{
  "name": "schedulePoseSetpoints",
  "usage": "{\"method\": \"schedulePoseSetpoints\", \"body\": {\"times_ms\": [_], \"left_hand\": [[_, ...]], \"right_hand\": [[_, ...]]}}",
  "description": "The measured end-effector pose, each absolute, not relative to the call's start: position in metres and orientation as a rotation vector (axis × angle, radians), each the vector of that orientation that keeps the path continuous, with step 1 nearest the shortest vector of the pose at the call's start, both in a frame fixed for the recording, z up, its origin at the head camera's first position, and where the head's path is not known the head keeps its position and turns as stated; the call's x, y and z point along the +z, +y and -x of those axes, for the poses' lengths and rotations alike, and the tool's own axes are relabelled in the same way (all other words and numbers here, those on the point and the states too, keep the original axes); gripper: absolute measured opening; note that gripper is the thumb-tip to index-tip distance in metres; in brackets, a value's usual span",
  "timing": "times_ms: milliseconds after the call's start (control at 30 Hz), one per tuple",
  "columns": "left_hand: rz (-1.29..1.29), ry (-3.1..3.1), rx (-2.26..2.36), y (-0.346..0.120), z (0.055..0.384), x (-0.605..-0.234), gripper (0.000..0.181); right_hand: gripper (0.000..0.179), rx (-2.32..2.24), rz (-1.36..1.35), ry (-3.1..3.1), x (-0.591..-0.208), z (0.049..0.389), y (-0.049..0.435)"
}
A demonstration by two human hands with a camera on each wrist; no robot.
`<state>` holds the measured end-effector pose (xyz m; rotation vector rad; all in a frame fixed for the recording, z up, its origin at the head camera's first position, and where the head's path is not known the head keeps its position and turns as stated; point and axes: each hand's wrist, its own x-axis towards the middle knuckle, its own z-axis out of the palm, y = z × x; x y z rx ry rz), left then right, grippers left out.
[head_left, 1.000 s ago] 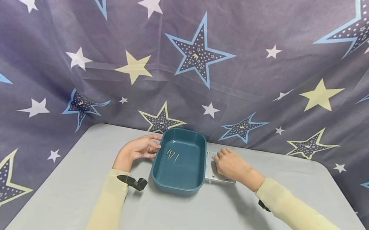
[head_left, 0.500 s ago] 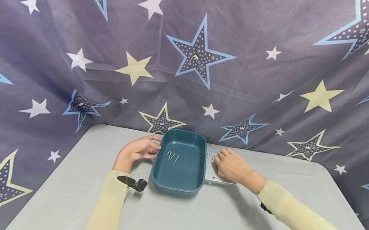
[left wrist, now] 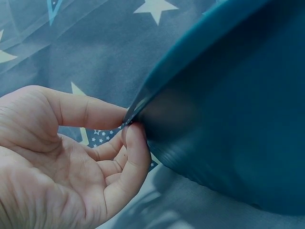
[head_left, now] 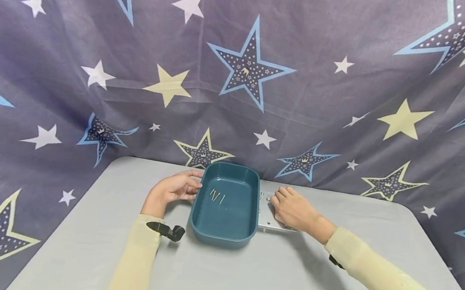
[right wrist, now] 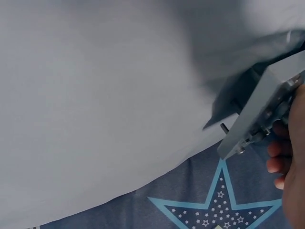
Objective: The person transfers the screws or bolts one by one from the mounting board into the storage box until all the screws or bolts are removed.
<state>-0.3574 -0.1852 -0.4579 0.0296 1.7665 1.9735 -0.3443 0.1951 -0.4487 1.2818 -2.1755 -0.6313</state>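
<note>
My left hand (head_left: 176,187) is at the left side of a deep teal tray (head_left: 224,228). In the left wrist view, that hand's fingers pinch the rim of the tray (left wrist: 228,138). Several thin brass-coloured pieces, screw-like, lie inside the tray. Right against the tray stands a silver metal plate (head_left: 272,224) with screws set in its top. My right hand (head_left: 294,209) is over this plate, fingers curled beside the screws. Its fingertips are hidden, so I cannot tell what they hold. In the right wrist view, the metal plate (right wrist: 255,119) shows pins under it and fittings along its face.
A pale grey cloth (head_left: 242,281) covers the table. Behind it hangs a dark curtain (head_left: 329,103) printed with stars, close to the table's far edge. Each sleeve has a black wrist strap; the left strap (head_left: 166,230) sits near the tray's front left corner.
My right wrist and sleeve have shifted very slightly to the right, the hand staying over the plate. The left hand, the tray and the pieces in it hold their places.
</note>
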Motion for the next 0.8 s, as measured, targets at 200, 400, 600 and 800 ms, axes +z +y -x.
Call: {"method": "schedulePoseSetpoints", "body": {"times_ms": [200, 400, 600, 800], "left_hand": [[-0.038, 1.769, 1.964, -0.1852, 0.3569, -0.458, 0.052], [-0.041, 1.777, 1.961, -0.185, 0.356, -0.4563, 0.05], [-0.039, 1.777, 1.956, -0.1855, 0.3565, -0.457, 0.051], [-0.039, 1.783, 1.953, -0.186, 0.3588, -0.4589, 0.05]], "right_hand": [[0.018, -0.619, -1.286, -2.162, -0.4513, 0.3449, 0.1972], [0.018, -0.614, -1.29, -2.085, -0.453, 0.3479, 0.1977], [0.02, -0.635, -1.295, -2.078, -0.4552, 0.3489, 0.1982], [0.02, -0.608, -1.305, -2.057, -0.455, 0.3484, 0.1987]]}}
